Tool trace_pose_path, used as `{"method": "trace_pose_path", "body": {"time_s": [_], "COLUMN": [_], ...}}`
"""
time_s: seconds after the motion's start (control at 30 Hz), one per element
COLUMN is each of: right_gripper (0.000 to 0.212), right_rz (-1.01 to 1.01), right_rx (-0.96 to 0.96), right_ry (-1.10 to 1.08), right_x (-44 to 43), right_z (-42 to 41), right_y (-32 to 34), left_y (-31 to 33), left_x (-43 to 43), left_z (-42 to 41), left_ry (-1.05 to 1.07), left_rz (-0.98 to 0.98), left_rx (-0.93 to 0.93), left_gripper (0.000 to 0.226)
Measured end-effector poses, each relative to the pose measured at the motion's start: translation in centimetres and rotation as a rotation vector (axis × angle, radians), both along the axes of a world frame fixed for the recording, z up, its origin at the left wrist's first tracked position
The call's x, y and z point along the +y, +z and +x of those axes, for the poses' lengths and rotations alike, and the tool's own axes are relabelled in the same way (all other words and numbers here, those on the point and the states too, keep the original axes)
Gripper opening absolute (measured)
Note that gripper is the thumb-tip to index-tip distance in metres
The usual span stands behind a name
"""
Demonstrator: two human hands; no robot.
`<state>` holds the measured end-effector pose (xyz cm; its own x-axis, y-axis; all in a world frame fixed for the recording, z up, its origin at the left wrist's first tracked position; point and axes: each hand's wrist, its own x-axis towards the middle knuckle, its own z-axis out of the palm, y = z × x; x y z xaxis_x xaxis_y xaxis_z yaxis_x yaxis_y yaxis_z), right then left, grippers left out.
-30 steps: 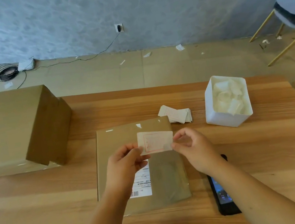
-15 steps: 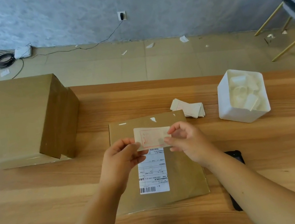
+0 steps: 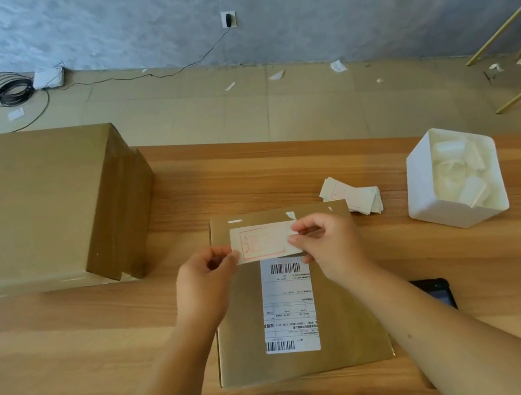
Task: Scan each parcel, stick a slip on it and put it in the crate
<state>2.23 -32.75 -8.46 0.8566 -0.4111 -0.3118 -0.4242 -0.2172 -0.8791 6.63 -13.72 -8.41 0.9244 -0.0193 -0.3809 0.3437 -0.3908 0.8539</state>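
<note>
Both hands hold a white rectangular paper slip with red print (image 3: pixel 265 241) over the far end of a flat brown cardboard parcel (image 3: pixel 348 328). The left hand (image 3: pixel 203 277) pinches the slip's left short edge between thumb and forefinger. The right hand (image 3: pixel 330 247) pinches its right short edge, with the other fingers curled. The slip's long axis runs left to right, across the parcel's near-to-far axis.

The parcel lies flat on the wooden tabletop (image 3: pixel 73 369), directly beneath and nearer than the hands. The two hands are about equally close to it. Its white printed shipping label (image 3: pixel 289 307) runs near to far, and the label's far barcode sits just nearer than the slip's lower edge. Whether the slip already touches the cardboard cannot be told.

The coming move is judged to be a short descent onto the bare brown strip between the label and the parcel's far edge. That strip is narrow, so drift toward the near side would cover the barcode.

- **Right of the parcel:** a loose stack of white slips (image 3: pixel 353 198), a white square tub (image 3: pixel 427 202) and a black handheld device (image 3: pixel 437 291).
- **Left, well apart:** a large brown cardboard box (image 3: pixel 28 210), with open tabletop between it and the parcel.
</note>
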Motion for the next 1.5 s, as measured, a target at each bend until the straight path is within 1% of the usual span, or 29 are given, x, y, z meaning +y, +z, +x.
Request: {"method": "trace_pose_path", "body": {"time_s": [0.03,0.1,0.17,0.27,0.37,0.43,0.57,0.63,0.73,0.8,0.9,1.0,1.13,1.23,1.33,1.43,1.5], "right_gripper": [0.025,0.026,0.02,0.013,0.015,0.016,0.012,0.015,0.02,0.03,0.044,0.043,0.038,0.035,0.033,0.029,0.033], "right_rz": [-0.033,-0.119,-0.206,-0.309,-0.294,-0.32,-0.469,-0.518,-0.571,-0.62,-0.619,-0.688,-0.692,-0.717,-0.693,-0.717,-0.738], "right_rx": [0.003,0.028,0.076,0.133,0.141,0.139,0.123,0.131,0.168,0.136,0.071,0.074,0.069,0.102,0.162,0.148,0.157], "right_ry": [0.003,0.013,0.043,0.082,0.08,0.094,0.175,0.204,0.234,0.288,0.405,0.425,0.362,0.33,0.253,0.14,0.058], "right_x": [0.2,0.6,0.9,1.2,1.4,1.5,1.6,1.5,1.4,1.4,1.7,1.7,0.8,-0.4,-1.5,-2.8,-3.5], "right_z": [0.5,1.5,2.5,3.4,3.9,4.0,4.6,5.0,5.1,4.8,4.1,3.6,3.0,2.4,1.7,0.0,-1.7], "right_y": [-0.3,-0.7,-1.0,-1.4,-1.9,-2.1,-2.3,-2.3,-1.9,-1.8,-1.8,-2.3,-2.5,-2.5,-2.2,-1.7,-1.6], "left_y": [-0.2,-0.6,-0.8,-1.3,-1.8,-2.1,-2.4,-2.4,-2.1,-2.0,-2.4,-2.9,-3.5,-3.8,-3.6,-3.6,-3.7], "left_x": [0.1,0.3,0.4,0.5,0.7,0.6,0.4,0.0,-0.4,-0.3,0.4,1.1,2.3,2.4,2.0,2.3,2.8], "left_z": [0.4,1.3,2.1,3.0,3.6,3.8,3.9,3.8,3.5,3.7,3.9,4.1,4.0,4.0,3.9,3.2,2.3], "left_ry": [-0.012,-0.036,-0.059,-0.112,-0.181,-0.214,-0.262,-0.295,-0.34,-0.35,-0.429,-0.477,-0.446,-0.351,-0.261,-0.199,-0.166], "left_rz": [0.04,0.102,0.151,0.231,0.288,0.315,0.362,0.417,0.577,0.635,0.623,0.584,0.408,0.276,0.242,0.232,0.205], "left_rx": [-0.021,-0.057,-0.089,-0.13,-0.16,-0.172,-0.219,-0.214,-0.209,-0.206,-0.204,-0.157,-0.114,-0.049,-0.014,-0.008,0.003], "left_gripper": [0.004,0.017,0.023,0.019,0.016,0.014,0.021,0.025,0.029,0.032,0.039,0.042,0.04,0.039,0.042,0.041,0.04]}}
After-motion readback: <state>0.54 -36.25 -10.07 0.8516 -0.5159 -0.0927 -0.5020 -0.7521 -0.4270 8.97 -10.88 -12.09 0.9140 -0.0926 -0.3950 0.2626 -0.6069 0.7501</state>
